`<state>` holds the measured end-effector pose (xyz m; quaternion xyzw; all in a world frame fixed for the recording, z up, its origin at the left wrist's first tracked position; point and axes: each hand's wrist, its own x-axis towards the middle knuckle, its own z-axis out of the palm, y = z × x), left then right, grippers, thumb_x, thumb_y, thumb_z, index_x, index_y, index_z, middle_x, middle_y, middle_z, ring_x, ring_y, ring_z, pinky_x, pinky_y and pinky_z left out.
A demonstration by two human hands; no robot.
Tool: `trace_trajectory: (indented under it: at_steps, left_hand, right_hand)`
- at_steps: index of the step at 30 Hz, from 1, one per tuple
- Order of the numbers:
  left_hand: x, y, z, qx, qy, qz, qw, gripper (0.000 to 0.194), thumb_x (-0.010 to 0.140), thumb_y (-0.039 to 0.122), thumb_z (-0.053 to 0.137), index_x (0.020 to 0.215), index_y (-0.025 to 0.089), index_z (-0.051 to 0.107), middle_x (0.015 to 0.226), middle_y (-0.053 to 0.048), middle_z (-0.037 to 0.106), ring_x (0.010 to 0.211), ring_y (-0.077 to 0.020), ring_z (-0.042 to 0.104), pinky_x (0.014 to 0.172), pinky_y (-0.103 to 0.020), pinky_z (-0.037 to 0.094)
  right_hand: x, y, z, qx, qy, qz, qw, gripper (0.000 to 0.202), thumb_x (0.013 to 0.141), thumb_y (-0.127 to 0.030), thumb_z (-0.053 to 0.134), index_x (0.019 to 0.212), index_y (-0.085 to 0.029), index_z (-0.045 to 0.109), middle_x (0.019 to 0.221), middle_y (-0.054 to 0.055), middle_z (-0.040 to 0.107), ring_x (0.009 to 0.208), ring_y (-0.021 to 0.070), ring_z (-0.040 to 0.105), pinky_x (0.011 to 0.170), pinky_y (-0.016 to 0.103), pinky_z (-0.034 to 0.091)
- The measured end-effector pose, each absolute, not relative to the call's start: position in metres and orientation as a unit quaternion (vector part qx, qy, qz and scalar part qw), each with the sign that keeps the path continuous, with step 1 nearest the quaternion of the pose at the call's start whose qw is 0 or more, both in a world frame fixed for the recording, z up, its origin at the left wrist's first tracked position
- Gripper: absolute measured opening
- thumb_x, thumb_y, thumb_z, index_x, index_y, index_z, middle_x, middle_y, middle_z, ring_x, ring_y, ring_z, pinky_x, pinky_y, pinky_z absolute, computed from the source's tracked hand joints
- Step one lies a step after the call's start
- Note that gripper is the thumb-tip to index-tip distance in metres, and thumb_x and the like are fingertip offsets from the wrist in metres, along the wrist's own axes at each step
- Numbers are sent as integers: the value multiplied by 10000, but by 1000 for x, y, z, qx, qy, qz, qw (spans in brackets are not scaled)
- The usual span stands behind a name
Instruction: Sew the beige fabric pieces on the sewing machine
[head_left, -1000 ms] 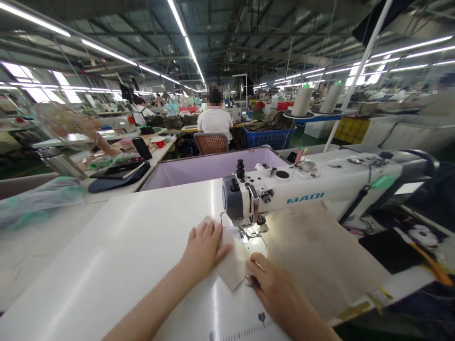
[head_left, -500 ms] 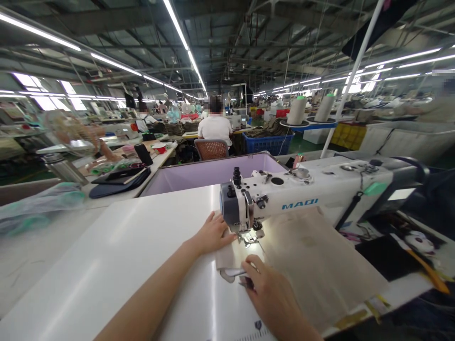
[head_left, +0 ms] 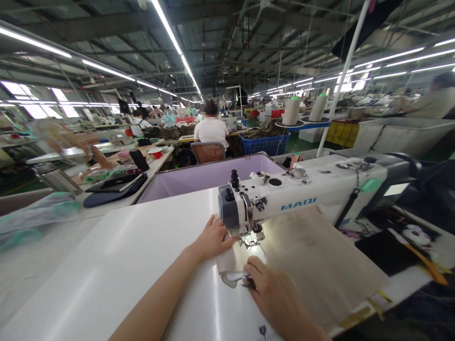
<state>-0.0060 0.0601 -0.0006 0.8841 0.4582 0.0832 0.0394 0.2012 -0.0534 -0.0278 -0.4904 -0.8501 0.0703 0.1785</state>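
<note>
A beige fabric piece (head_left: 313, 265) lies under the needle area of a white sewing machine (head_left: 298, 203) and spreads out to the right. My left hand (head_left: 213, 239) rests flat on the fabric's left part, fingers stretched beside the machine head, thumb near the lit presser foot (head_left: 250, 240). In front of the foot, my right hand (head_left: 272, 286) is closed on the near edge of the fabric, where it curls up in a pale fold (head_left: 230, 278). A small dark pointed metal piece (head_left: 249, 283) shows under its fingers; its kind I cannot make out.
Beyond the white table (head_left: 142, 255) stands a lilac-walled bin (head_left: 213, 173). Two thread cones (head_left: 291, 112) sit on a stand by a pole. At left are a steel flask (head_left: 57, 177) and dark folded pieces (head_left: 115, 189). A seated person (head_left: 211, 130) works ahead.
The view has shifted slightly, so the background sits a little further left. Both hands keep nearly the same place on the fabric by the presser foot.
</note>
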Motion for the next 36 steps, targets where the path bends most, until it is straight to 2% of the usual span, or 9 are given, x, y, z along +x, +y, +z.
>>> trace_trajectory:
  at_steps: [6, 10, 13, 15, 19, 26, 31, 36]
  left_hand:
    - [-1, 62, 5, 878, 474, 75, 10, 197, 933, 313, 562, 1030, 223, 708, 1120, -77, 696, 1133, -288, 592, 1095, -475, 378]
    - [15, 42, 8, 853, 514, 85, -23, 182, 931, 211, 535, 975, 160, 704, 1070, -146, 689, 1123, -340, 593, 1039, -541, 425]
    - [24, 6, 3, 863, 498, 83, -13, 209, 924, 125, 504, 1015, 162, 689, 1077, -126, 680, 1055, -296, 628, 925, -449, 532]
    - [23, -19, -3, 891, 443, 96, 13, 199, 946, 128, 496, 1006, 168, 682, 1071, -103, 683, 1033, -258, 640, 926, -397, 552]
    - [15, -47, -9, 919, 369, 133, 23, 321, 977, 143, 451, 1265, 162, 589, 1306, -135, 621, 1245, -289, 564, 1034, -442, 525]
    - [11, -30, -1, 920, 367, 129, 48, 274, 980, 187, 464, 1223, 153, 585, 1237, -132, 637, 1199, -288, 578, 1025, -446, 530]
    - [8, -9, 4, 918, 368, 137, 60, 286, 951, 157, 474, 1214, 196, 581, 1238, -98, 629, 1186, -264, 583, 1016, -422, 523]
    - [5, 6, 8, 919, 369, 129, 56, 276, 937, 147, 491, 1186, 200, 597, 1160, -85, 653, 1101, -255, 611, 959, -404, 538]
  right_hand:
    - [201, -47, -20, -495, -852, 64, 156, 186, 838, -75, 651, 927, -228, 595, 1041, -14, 676, 802, 183, 685, 574, 270, 454]
    - [204, -44, -18, -492, -855, 76, 147, 158, 851, -90, 640, 931, -223, 610, 1029, -10, 673, 812, 197, 684, 601, 281, 469]
    - [207, -47, -18, -483, -858, 95, 148, 208, 852, -72, 616, 996, -221, 629, 1082, -4, 674, 833, 205, 689, 634, 290, 487]
    - [209, -50, -20, -479, -858, 106, 152, 305, 843, -47, 596, 1092, -221, 625, 1127, 2, 674, 846, 205, 695, 650, 288, 496]
    - [211, -53, -24, -477, -857, 117, 158, 359, 886, -52, 550, 1206, -206, 600, 1176, 18, 675, 886, 209, 703, 685, 288, 509]
    - [211, -38, -12, -475, -857, 150, 132, 289, 912, -94, 514, 1151, -208, 630, 1175, 22, 680, 926, 210, 700, 725, 276, 516]
    - [209, -24, -3, -476, -851, 161, 152, 306, 893, -85, 519, 1131, -239, 636, 1222, 6, 675, 974, 212, 693, 790, 277, 511]
    - [211, -28, -4, -480, -842, 176, 171, 261, 900, -111, 521, 1085, -244, 650, 1176, -8, 686, 963, 215, 699, 804, 286, 515]
